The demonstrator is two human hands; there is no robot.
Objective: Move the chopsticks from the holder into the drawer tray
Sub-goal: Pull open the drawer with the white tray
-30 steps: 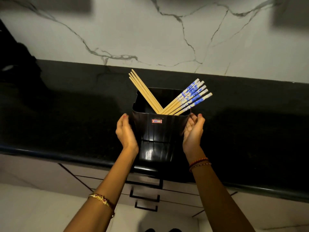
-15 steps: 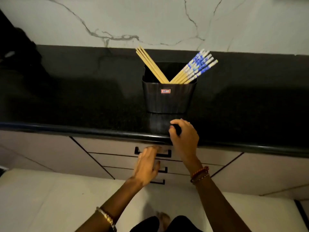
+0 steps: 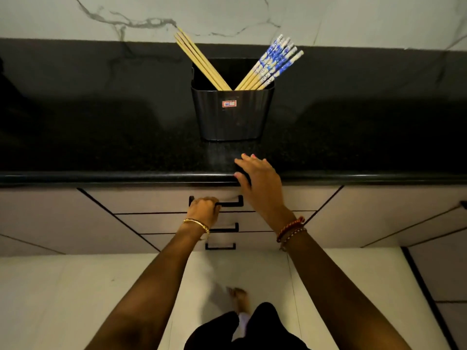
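A black holder (image 3: 232, 114) stands on the black countertop (image 3: 101, 137). Plain wooden chopsticks (image 3: 199, 59) lean out of it to the left, and blue-and-white patterned chopsticks (image 3: 274, 61) lean to the right. Under the counter edge, my left hand (image 3: 205, 210) is closed around the black handle (image 3: 231, 202) of the top drawer (image 3: 151, 200), which is closed. My right hand (image 3: 260, 183) rests with spread fingers on the counter edge, just in front of the holder and apart from it. The drawer tray is hidden.
Two more drawers with black handles (image 3: 223, 229) sit below the top one. Cabinet fronts (image 3: 379, 210) flank the drawers. A white marble wall (image 3: 353, 18) rises behind the counter. My foot (image 3: 238, 298) stands on the pale floor.
Both hands let go of the holder, which now stands on the counter. My left hand dropped to the top drawer handle and closed on it; my right hand settled on the counter edge.
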